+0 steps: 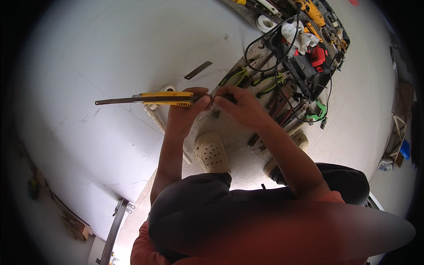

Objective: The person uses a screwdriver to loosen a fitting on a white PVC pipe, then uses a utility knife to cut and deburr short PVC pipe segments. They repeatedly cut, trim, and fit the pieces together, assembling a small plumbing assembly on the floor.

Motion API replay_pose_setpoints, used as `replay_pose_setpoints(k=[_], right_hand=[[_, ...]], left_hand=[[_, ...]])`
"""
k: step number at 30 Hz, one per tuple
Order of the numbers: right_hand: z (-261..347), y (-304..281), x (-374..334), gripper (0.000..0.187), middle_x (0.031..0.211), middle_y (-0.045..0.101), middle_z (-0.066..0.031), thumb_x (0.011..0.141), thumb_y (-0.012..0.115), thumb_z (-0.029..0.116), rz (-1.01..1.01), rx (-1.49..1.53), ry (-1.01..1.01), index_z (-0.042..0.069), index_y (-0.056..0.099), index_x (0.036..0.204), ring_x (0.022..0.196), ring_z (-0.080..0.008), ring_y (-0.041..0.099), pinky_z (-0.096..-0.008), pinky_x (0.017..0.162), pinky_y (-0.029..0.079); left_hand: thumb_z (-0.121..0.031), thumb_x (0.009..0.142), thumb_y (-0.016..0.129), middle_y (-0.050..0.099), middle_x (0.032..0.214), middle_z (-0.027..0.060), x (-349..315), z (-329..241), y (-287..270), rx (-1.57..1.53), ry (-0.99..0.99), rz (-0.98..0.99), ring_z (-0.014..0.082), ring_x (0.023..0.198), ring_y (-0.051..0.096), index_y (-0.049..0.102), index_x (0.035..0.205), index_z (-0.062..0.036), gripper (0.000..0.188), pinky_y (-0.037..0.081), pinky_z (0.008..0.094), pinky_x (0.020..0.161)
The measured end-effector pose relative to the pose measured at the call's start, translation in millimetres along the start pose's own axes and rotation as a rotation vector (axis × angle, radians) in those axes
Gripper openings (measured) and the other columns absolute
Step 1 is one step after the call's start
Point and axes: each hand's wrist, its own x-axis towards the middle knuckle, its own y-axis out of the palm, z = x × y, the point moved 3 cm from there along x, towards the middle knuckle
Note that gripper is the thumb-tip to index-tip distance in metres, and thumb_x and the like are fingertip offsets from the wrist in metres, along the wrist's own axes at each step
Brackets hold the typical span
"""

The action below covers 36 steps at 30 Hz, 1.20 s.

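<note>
My left hand [187,112] is closed round a yellow-handled mini hacksaw [165,98], whose long narrow dark blade points left. Thumb and fingers of my right hand [240,105] are pinched together at the saw's rear end, close against the left fingertips. A small dark part shows between the two hands; its exact shape is mostly covered by the fingers. Beyond my hands, a short loose dark blade [198,70] lies on the pale surface, touched by neither hand.
An open dark tool case [304,73] lies at the far right, with green-handled pliers [238,77], a red battery-like block [318,57], a yellow power tool [312,12] and a black cable about it. A whitish pipe [155,118] lies below the saw. My beige clog [212,152] stands near my hands.
</note>
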Motion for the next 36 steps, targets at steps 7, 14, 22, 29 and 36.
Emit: replay_pose_setpoints(k=[7,14,22,29,36], right_hand=[[-23,15,1,0.018,0.084,0.061,0.0026,0.102,0.065,0.022,0.095,0.29,0.105,0.004,0.065,0.105,0.067,-0.0048,0.049,-0.0231,0.062,0.041],[-46,11,-5,0.028,0.091,0.07,-0.006,0.099,0.068,0.026,0.182,-0.361,0.07,0.001,0.067,0.112,0.086,-0.0133,0.066,-0.0307,0.079,0.053],[-21,29,9,0.052,0.11,0.07,-0.0141,0.106,0.054,0.046,0.081,0.088,-0.004,0.0,0.06,0.131,0.098,-0.023,0.069,-0.0381,0.09,0.055],[-12,43,4,0.052,0.097,0.064,-0.0069,0.109,0.048,0.046,0.154,0.292,0.143,0.001,0.054,0.136,0.074,-0.0128,0.066,-0.0283,0.06,0.054],[-16,51,-10,0.049,0.081,0.053,0.0003,0.109,0.049,0.044,0.149,0.43,0.283,0.006,0.053,0.139,0.057,-0.0062,0.048,-0.024,0.045,0.039]], left_hand=[[-0.052,0.108,0.038,0.063,0.12,0.0188,7,0,-11,-0.7,0.209,-0.076,0.031,0.111,0.065,0.05,0.132,0.0001,0.059,0.048,0.0512,0.107],[-0.049,0.111,0.031,0.065,0.106,0.0146,10,-1,-31,-0.585,0.224,-0.217,0.0258,0.095,0.065,0.05,0.124,-0.0015,0.053,0.051,0.049,0.099],[-0.046,0.113,0.031,0.068,0.118,0.0146,2,-1,13,-0.296,-0.021,-0.155,0.0253,0.104,0.065,0.051,0.125,-0.0059,0.047,0.05,0.042,0.101],[-0.046,0.113,0.03,0.067,0.128,0.0109,-10,10,20,-0.096,-0.329,0.028,0.0093,0.089,0.056,0.059,0.139,-0.0057,0.056,0.045,0.0245,0.073],[-0.042,0.112,0.035,0.067,0.127,0.0158,-6,26,13,-0.281,-0.152,-0.064,0.0219,0.113,0.063,0.056,0.138,0.0,0.054,0.046,0.0394,0.104]])
